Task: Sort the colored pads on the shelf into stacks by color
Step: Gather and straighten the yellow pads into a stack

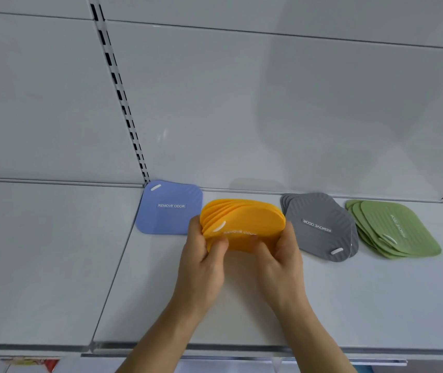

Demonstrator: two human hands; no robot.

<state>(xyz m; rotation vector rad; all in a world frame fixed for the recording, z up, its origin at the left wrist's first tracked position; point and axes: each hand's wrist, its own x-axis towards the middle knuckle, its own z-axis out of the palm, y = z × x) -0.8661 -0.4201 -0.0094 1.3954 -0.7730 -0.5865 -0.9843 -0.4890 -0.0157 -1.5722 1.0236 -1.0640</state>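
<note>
Your left hand (pixel 204 254) and right hand (pixel 279 254) pinch the fanned orange pads (pixel 241 219) upright. Loosen either grip and they likely splay onto the blue pad (pixel 169 208) or grey stack (pixel 320 227); finger placement behind is hidden.

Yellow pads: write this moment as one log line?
hands: left hand and right hand grip yellow pads | shelf: blue, gray, green sorted

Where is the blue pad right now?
In the head view, the blue pad lies flat at the shelf's back, left of the orange pads held by both hands.
</note>
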